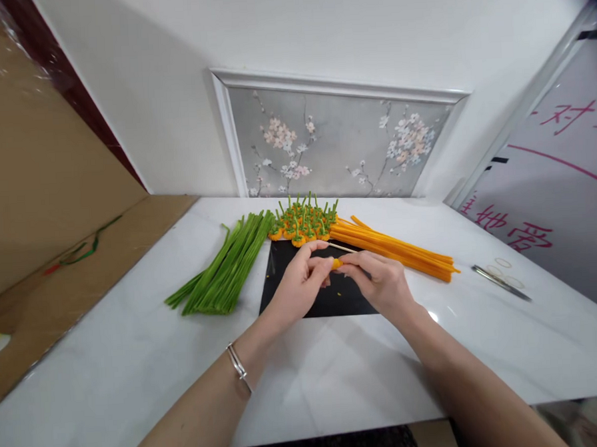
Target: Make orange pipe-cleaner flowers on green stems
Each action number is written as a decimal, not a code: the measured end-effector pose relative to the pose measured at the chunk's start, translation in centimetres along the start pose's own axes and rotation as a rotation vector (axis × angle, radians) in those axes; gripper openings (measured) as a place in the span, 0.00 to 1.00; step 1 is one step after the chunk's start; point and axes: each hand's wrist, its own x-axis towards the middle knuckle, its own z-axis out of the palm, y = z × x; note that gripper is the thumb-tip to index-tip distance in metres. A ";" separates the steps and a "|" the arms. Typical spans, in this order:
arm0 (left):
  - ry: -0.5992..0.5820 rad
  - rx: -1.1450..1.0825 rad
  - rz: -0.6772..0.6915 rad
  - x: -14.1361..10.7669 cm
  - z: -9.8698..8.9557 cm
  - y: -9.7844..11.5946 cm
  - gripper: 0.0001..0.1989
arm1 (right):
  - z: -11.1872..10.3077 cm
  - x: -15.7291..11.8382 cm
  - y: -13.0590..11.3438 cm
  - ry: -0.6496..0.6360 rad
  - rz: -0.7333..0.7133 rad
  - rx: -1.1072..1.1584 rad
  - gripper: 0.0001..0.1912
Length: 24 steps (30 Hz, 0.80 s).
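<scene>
Above a black mat (282, 298), my left hand (301, 280) and my right hand (381, 279) meet with closed fingertips. Between them is a small orange piece of pipe cleaner (336, 263), pinched from both sides; its exact shape is partly hidden by my fingers. A thin pale stick (342, 247) lies just beyond the fingertips, its right end behind my right hand. Behind the mat stand several finished pipe-cleaner persimmons (303, 223), orange with green tops and upright green stems. A bundle of orange pipe cleaners (394, 248) lies just past my right hand.
Green pipe cleaners (231, 267) lie in a bundle on the left of the white marbled table (151, 384). Tweezers (502, 283) and clear rings (504, 269) rest at right. Cardboard (81, 275) borders the left; a whiteboard (550, 170) leans at right. A wall closes the back.
</scene>
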 end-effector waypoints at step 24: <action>-0.298 -0.349 -0.401 0.2 -3.3 1.0 0.11 | -1.3 0.4 0.9 0.103 0.087 0.084 0.11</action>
